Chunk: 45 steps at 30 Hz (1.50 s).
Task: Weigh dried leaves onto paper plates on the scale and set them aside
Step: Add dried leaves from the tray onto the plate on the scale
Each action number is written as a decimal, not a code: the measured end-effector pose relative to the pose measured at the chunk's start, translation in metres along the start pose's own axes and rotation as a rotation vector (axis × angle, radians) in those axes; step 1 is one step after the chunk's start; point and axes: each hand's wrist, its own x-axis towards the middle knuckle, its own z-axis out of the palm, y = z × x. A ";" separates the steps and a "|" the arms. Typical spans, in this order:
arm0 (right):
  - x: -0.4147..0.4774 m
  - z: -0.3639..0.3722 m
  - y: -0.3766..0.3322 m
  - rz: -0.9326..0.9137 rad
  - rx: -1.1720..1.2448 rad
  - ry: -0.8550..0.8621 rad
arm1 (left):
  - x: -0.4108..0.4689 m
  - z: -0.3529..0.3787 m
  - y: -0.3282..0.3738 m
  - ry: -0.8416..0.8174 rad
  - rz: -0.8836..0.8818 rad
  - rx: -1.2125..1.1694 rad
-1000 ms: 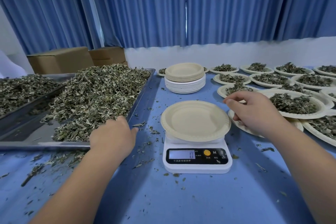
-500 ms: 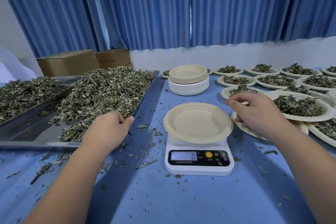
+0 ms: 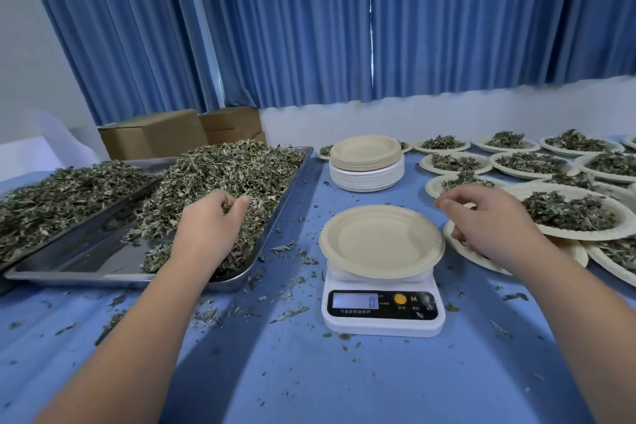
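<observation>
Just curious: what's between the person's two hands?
Head view: an empty paper plate on the scale, between left hand gripping leaves and right hand.

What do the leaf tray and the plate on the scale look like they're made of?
Tray: likely stainless steel; the bare floor is shiny and mirror-like, and the rim is grey and rolled.
Plate: looks like pressed paper or pulp, matte beige with a faintly crimped rim; can't tell if it is coated.

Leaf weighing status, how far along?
Done: many filled plates set aside on the right. In hand: empty plate on the scale, reading 0; left hand grips dried leaves in the tray. Left: the tray is heaped, and a stack of unused plates waits.
</observation>
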 end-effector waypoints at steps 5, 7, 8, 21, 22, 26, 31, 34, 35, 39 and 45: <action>0.000 -0.001 0.000 0.009 0.004 -0.002 | 0.011 -0.009 0.012 0.008 0.046 0.073; 0.001 -0.001 0.000 0.008 -0.001 -0.005 | 0.017 -0.014 0.023 0.046 0.077 0.061; 0.001 -0.001 0.000 0.007 -0.002 -0.006 | 0.019 -0.016 0.030 0.064 0.099 0.050; 0.002 0.000 0.003 -0.002 0.008 -0.004 | 0.012 0.001 0.150 0.145 0.429 -0.286; 0.002 0.000 0.003 -0.001 0.008 -0.006 | 0.008 0.006 0.157 0.126 0.449 -0.326; 0.003 0.001 0.004 -0.011 -0.003 -0.013 | -0.005 0.032 0.169 -0.036 0.510 -0.351; 0.004 0.001 0.006 -0.012 -0.009 -0.010 | -0.020 0.059 0.154 -0.336 0.550 -0.270; 0.005 0.002 0.008 -0.024 -0.022 -0.007 | -0.026 0.060 0.141 -0.438 0.615 -0.303; 0.005 0.002 0.008 -0.026 -0.025 -0.008 | -0.027 0.060 0.137 -0.461 0.649 -0.283; 0.005 0.003 0.007 -0.030 -0.055 -0.021 | -0.030 0.054 0.124 -0.547 0.673 -0.219; 0.002 0.002 0.006 -0.014 -0.036 -0.026 | -0.025 0.039 0.102 -0.427 0.639 -0.170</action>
